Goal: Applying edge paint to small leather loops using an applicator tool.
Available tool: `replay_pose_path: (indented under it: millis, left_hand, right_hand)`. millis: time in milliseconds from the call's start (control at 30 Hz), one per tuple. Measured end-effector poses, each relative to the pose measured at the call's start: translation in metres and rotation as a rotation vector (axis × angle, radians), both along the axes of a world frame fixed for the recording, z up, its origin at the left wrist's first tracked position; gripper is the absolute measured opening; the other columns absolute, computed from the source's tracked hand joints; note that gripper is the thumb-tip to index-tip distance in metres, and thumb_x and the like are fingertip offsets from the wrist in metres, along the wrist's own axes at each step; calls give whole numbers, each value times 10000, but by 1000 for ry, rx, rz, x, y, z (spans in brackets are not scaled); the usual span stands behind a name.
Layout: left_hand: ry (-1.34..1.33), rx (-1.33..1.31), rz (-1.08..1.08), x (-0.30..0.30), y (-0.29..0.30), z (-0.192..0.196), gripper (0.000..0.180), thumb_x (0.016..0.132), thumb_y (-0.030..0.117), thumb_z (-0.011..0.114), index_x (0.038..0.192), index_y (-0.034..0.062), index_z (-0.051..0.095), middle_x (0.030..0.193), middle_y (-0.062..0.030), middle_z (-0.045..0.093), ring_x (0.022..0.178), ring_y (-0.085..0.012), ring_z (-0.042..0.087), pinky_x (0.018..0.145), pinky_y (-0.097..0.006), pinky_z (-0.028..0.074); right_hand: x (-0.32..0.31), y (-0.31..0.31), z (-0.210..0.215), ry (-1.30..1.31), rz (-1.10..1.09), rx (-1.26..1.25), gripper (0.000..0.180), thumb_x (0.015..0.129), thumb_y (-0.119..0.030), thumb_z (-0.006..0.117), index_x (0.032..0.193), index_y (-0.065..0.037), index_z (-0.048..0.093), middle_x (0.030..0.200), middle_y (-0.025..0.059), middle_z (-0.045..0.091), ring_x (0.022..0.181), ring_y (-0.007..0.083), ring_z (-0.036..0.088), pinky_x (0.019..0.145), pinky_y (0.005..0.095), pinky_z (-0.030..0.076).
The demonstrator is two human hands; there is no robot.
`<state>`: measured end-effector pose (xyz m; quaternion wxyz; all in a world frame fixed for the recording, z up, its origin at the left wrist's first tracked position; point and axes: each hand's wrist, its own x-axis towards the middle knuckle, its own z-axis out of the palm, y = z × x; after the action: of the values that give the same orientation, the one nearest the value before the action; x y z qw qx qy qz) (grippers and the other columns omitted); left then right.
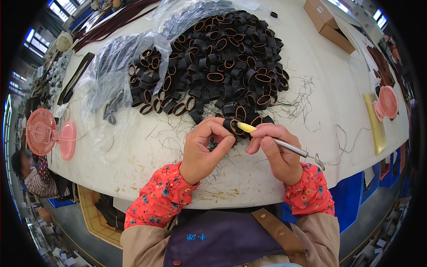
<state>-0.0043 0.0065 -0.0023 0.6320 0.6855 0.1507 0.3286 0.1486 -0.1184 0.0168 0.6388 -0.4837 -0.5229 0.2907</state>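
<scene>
Tool at a black loop

The left hand (200,149) pinches the loop (228,125) between thumb and fingers, over the table (129,175), near a pile of loops (222,62). The right hand (281,155) has its fingers closed around the tool (290,147), yellow tip (246,127) beside the loop.

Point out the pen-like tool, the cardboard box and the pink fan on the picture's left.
Pen-like tool (290,147): head view, on its silver shaft.
Cardboard box (328,23): head view, on its brown panel.
Pink fan (41,126): head view, on its round grille.
</scene>
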Motion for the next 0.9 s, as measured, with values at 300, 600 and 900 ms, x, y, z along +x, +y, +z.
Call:
replay_pose_path:
  millis: [300, 600, 900]
  left_hand:
    - [-46, -107, -1, -1, 1, 0, 80, 822, -30, 621, 874, 14, 579, 1015, -56, 572, 758, -66, 507, 713, -217, 435]
    - [-159, -336, -187, 0, -1, 1, 67, 840, -44, 586, 877, 4, 557, 1061, -93, 560, 933, -152, 572, 842, -290, 475]
    - [267, 721, 339, 1, 4, 6, 324, 731, 17, 674, 1044, 75, 620, 1059, -109, 528, 986, -260, 498, 823, -344, 418]
  right_hand:
    - [6, -4, 1, -44, 18, 56, 171, 948, -68, 481, 1061, 21, 574, 823, 93, 626, 712, 135, 619, 655, 246, 493]
    - [-2, 9, 1, -162, -208, 0, 205, 893, -30, 573, 1097, -13, 564, 979, 85, 625, 830, 139, 600, 748, 250, 482]
    - [8, 12, 3, -353, -260, 48, 293, 797, 45, 660, 1063, -52, 584, 961, 85, 596, 761, 139, 567, 677, 249, 473]
